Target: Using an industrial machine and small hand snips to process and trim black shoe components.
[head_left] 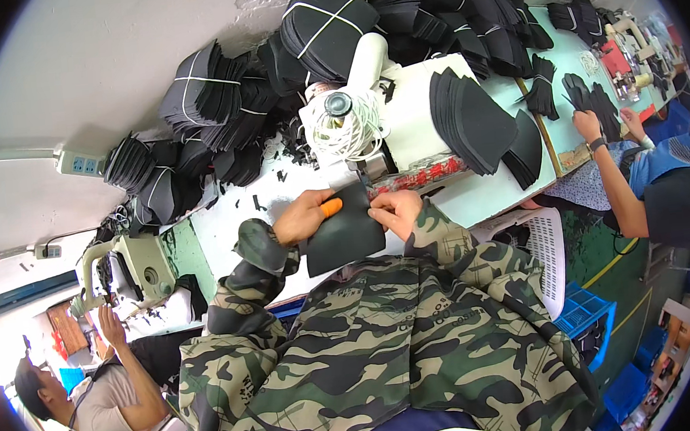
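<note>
Both my hands are clamped on one flat black curved fabric panel (345,236) right in front of the white sewing machine (371,132), left hand (304,216) with its orange fingertip cover, right hand (396,211) pinching the top edge. Plenty left, I'd guess: a fanned stack of black panels (476,124) sits just right of the machine, tied black bundles (214,96) behind it.

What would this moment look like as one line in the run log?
left hand: grips black piece, orange finger cot | right hand: pinches piece's top edge | piece: at sewing machine | stack of pieces: right, on table
</note>
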A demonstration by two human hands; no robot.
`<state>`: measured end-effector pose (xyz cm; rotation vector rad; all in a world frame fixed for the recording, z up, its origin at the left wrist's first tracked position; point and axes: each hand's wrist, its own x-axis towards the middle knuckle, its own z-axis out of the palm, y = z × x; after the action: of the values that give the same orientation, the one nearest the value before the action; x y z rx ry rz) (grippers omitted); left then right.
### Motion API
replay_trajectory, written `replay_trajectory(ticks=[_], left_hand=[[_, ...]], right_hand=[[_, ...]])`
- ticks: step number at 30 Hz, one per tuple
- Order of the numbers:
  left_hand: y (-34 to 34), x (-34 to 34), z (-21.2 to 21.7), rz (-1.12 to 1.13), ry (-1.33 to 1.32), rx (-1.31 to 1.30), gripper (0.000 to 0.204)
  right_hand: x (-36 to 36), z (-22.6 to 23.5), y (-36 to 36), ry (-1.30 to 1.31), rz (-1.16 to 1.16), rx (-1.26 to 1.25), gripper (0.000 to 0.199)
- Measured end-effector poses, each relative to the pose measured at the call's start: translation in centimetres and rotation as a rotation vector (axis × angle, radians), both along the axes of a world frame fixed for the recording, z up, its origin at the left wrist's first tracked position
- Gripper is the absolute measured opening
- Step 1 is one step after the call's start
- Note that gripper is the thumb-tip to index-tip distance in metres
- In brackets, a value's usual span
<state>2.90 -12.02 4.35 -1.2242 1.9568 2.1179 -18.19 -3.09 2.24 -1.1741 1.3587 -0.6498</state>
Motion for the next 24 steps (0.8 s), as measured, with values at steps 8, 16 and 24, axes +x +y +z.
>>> replay_trajectory(ticks=[8,16,24], left_hand=[[-1.4,0.3,-1.3,0.161,-0.203,-0.038,0.028],[-1.5,-5.2,1.0,0.203,-0.096,0.075,0.023],[-2.9,-4.5,0.2,0.207,-0.132,0.288,0.020]], right_hand=[[-1.9,1.0,-2.0,0.253,-0.077,-0.334,0.013],[-3.7,2.7,-4.0,0.786,0.119,-0.590,0.031],[-3.9,2.1,-0.8,0.589,-0.075,-0.429,0.020]])
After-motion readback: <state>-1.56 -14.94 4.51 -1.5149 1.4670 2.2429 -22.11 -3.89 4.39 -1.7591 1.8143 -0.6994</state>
